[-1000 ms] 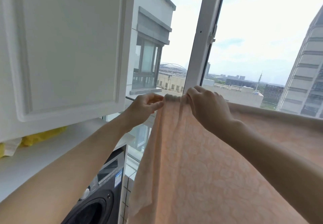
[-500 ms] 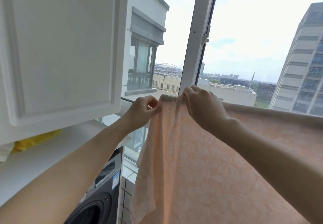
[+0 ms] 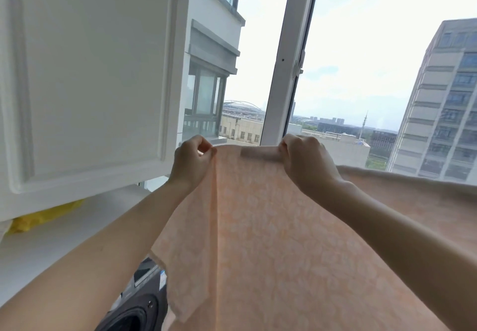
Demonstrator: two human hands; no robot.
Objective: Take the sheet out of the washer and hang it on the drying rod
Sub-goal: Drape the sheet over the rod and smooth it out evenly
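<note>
Left hand [image 3: 192, 161], right hand [image 3: 307, 162] pinch sheet [image 3: 271, 227] top edge.

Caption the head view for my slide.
Both hands, left and right, pinch the peach sheet along its top edge, washer below.

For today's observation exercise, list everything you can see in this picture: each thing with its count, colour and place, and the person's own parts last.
Thin patterned fabric sheet: one, peach-orange, hanging centre, stretching right along its top edge.
Front-loading washer: one, dark grey, bottom left, partly behind the sheet.
Panelled cabinet door: one, white, upper left.
Shelf: one, white, below the cabinet door.
Crumpled plastic item: one, yellow, on the shelf under the door.
Window frame post: one, white, centre top.
Buildings outside: several, grey and beige, beyond the window.
Left hand: pinches the sheet's top edge.
Right hand: grips the top edge further right.
</note>
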